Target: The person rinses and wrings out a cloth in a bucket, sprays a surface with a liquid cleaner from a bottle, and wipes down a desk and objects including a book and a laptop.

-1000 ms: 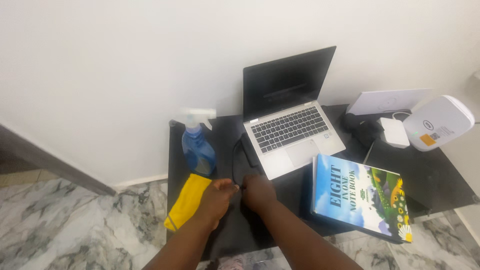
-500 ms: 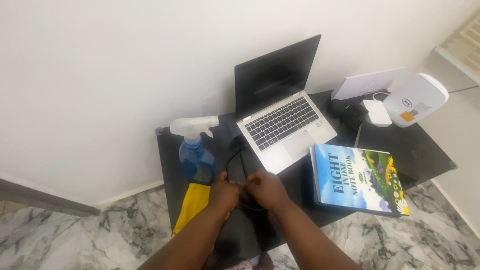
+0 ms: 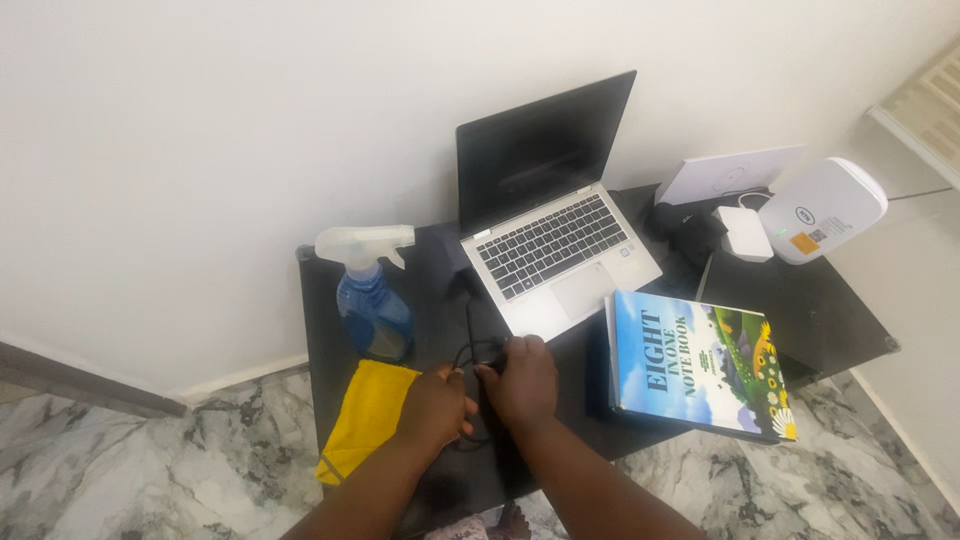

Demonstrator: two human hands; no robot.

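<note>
Both hands meet over a black cable (image 3: 468, 330) on the table (image 3: 830, 310), just in front of the laptop (image 3: 560, 250). The left hand (image 3: 435, 408) and right hand (image 3: 522, 378) each pinch the cable's looped part between curled fingers, while its free length runs up from them toward the laptop's left edge.

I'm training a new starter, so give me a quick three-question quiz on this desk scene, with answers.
1. True or false: the laptop on the black table is open.
2. What do the left hand and right hand hold between them? A) black cable B) spray bottle C) notebook
3. What lies just left of the left hand?

Key:
1. True; its dark screen stands upright near the wall.
2. A; the black cable runs from the hands up toward the laptop's left side.
3. A yellow cloth, in front of the blue spray bottle.
</note>
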